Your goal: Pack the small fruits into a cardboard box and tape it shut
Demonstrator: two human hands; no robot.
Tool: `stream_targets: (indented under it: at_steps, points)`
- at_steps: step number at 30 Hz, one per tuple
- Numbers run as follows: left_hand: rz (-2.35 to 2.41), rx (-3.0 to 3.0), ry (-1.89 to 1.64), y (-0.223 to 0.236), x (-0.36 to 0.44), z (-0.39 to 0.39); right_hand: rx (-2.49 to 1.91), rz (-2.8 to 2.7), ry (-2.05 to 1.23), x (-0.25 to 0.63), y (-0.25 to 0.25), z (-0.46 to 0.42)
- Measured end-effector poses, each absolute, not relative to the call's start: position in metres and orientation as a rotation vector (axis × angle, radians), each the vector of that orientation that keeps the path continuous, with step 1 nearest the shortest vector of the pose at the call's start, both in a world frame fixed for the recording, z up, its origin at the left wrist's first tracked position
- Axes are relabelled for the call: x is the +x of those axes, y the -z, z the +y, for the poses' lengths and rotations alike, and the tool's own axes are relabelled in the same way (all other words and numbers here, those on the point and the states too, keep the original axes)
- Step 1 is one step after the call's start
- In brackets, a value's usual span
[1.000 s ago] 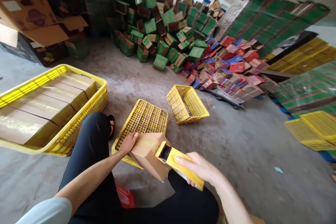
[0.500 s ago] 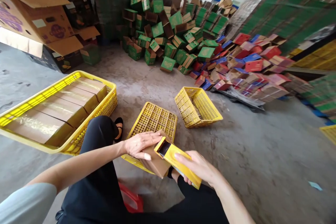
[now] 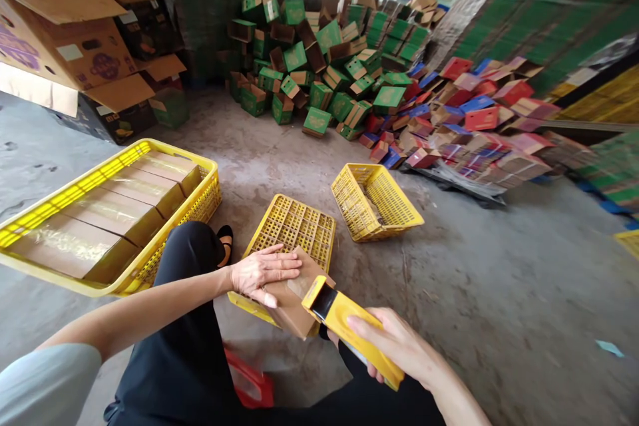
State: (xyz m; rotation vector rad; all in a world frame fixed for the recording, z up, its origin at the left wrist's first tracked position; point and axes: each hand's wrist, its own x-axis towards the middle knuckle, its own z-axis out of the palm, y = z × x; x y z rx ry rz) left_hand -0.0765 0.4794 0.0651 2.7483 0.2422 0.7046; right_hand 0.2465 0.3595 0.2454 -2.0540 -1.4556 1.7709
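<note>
A brown cardboard box (image 3: 294, 309) rests on an upturned yellow plastic crate (image 3: 304, 224) between my knees. My left hand (image 3: 267, 273) lies flat on the box's top with its fingers stretched out, pressing rather than gripping. A small paler patch shows on the top beside the fingertips. My right hand (image 3: 387, 343) is wrapped round a long yellow hand tool (image 3: 362, 336) with a dark recess at its front end; its exact kind is unclear. The tool's front end hangs over the right edge of the box, and I cannot tell if they touch.
Left stands a large yellow crate (image 3: 215, 170) holding several taped cardboard boxes (image 3: 104, 203). A smaller yellow crate (image 3: 377, 203) sits ahead. Green boxes (image 3: 317, 121) and red and blue boxes (image 3: 482, 121) lie heaped behind. Something red (image 3: 249, 379) is beneath me.
My right hand has drawn the yellow tool right and slightly down, toward the box's edge, uncovering more of its top. My left hand stays on the box, shifted slightly left.
</note>
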Motion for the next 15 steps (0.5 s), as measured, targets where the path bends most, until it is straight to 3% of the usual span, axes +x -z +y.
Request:
stream_targets:
  at_steps: [9,15]
  points:
    - [0.004,2.759,-0.581,-0.115,-0.065,0.475,-2.096,-1.445,-1.766,0.241,-0.251,0.362]
    - [-0.154,2.695,-0.549,-0.107,-0.055,0.481,-2.07,-1.412,-1.806,0.245,-0.248,0.358]
